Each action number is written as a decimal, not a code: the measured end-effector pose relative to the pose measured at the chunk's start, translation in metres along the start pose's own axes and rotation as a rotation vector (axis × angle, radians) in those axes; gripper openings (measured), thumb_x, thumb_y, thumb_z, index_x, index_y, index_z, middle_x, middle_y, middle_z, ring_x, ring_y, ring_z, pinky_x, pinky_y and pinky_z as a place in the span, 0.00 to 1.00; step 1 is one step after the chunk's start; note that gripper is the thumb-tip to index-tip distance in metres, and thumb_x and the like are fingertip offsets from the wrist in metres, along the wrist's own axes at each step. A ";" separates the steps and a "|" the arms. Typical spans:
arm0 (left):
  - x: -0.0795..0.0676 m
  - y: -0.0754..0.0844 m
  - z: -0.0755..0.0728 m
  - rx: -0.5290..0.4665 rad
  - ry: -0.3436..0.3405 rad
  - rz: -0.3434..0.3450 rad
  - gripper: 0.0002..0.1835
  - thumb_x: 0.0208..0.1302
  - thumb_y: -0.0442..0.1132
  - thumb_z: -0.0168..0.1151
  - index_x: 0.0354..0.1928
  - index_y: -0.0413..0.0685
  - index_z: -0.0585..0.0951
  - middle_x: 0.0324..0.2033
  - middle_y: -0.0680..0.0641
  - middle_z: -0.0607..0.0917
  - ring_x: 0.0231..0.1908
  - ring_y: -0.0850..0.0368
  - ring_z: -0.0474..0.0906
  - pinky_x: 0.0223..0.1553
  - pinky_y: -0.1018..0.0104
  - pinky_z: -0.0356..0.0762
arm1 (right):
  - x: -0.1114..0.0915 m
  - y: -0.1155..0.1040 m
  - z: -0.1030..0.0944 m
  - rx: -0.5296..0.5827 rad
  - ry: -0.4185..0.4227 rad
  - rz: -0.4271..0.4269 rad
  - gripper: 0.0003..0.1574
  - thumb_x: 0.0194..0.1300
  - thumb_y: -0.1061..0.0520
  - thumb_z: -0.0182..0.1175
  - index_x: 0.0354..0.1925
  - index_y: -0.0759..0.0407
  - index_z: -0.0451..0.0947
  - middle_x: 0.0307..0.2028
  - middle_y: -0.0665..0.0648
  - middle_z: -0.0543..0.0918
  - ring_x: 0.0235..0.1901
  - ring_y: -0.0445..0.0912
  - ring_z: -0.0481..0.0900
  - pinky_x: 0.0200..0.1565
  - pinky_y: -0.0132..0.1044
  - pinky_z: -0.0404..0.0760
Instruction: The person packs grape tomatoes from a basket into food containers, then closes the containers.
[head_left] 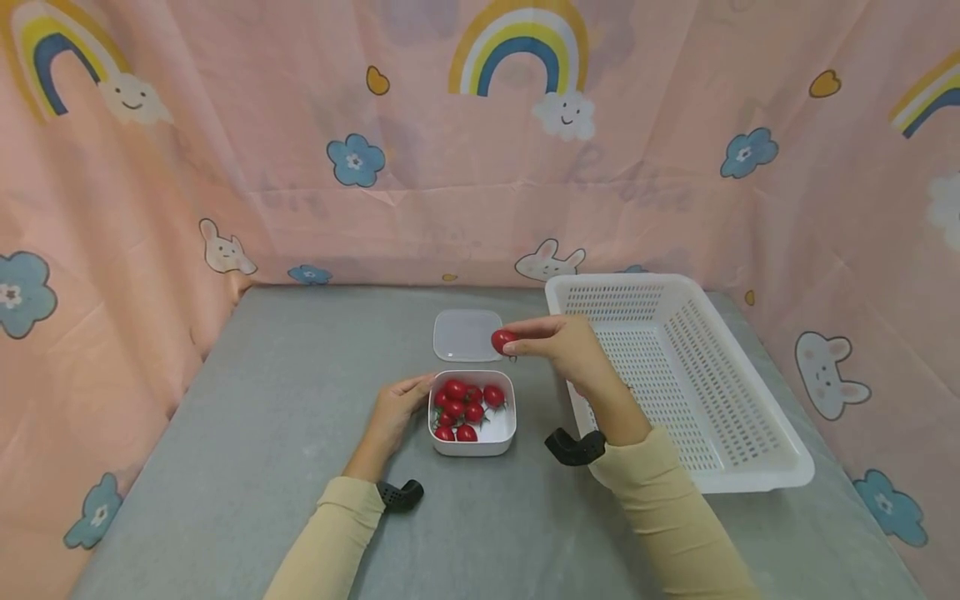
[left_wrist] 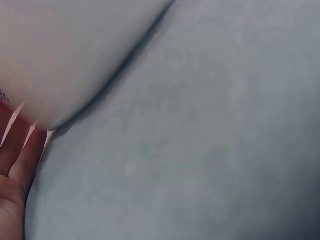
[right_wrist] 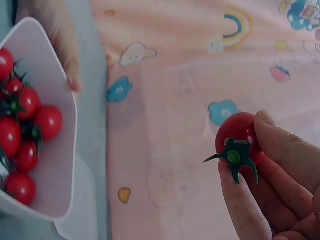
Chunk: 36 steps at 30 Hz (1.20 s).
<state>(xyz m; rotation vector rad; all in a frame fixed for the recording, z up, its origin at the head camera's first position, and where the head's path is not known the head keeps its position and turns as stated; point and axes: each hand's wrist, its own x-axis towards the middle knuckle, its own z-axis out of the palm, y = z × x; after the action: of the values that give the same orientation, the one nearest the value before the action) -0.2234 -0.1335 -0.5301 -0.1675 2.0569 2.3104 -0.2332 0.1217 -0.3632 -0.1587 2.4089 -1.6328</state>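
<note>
While the left hand (head_left: 395, 414) rests extended fingers against the white box (head_left: 472, 448) of tomatoes (head_left: 454, 409), the right hand (head_left: 579, 354), with that box to its near left, pinches a single tomato (right_wrist: 237, 131) near the lid (head_left: 461, 335).

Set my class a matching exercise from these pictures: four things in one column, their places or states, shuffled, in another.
1. right hand
2. left hand
3. translucent lid
4. white basket

A. flat on the table, beyond the small box
B. pinching a red tomato
C. at the table's right side
D. touching the box's side

Pairs: 1-B, 2-D, 3-A, 4-C
</note>
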 end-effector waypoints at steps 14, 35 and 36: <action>0.000 0.001 0.000 0.010 -0.009 -0.001 0.18 0.68 0.37 0.63 0.53 0.29 0.82 0.44 0.51 0.90 0.40 0.70 0.85 0.47 0.74 0.81 | -0.009 -0.003 0.042 0.030 -0.054 -0.020 0.20 0.59 0.52 0.72 0.50 0.55 0.87 0.50 0.57 0.88 0.57 0.51 0.80 0.64 0.52 0.75; -0.002 0.002 0.001 0.005 -0.024 0.015 0.19 0.69 0.37 0.62 0.53 0.28 0.81 0.44 0.51 0.90 0.41 0.70 0.85 0.47 0.73 0.81 | -0.005 0.052 0.095 -0.116 -0.008 -0.009 0.16 0.50 0.53 0.78 0.39 0.54 0.91 0.51 0.57 0.87 0.49 0.48 0.79 0.48 0.40 0.82; -0.003 0.002 0.001 -0.005 -0.025 0.014 0.19 0.69 0.37 0.62 0.53 0.28 0.81 0.44 0.51 0.90 0.41 0.69 0.85 0.48 0.73 0.81 | -0.004 0.055 0.097 -0.124 -0.007 -0.006 0.16 0.50 0.54 0.78 0.39 0.54 0.91 0.51 0.58 0.87 0.51 0.49 0.78 0.50 0.42 0.82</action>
<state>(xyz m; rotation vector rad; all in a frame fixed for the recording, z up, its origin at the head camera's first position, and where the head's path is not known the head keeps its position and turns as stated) -0.2209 -0.1328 -0.5278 -0.1234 2.0475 2.3137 -0.2031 0.0552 -0.4477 -0.1923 2.5068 -1.4824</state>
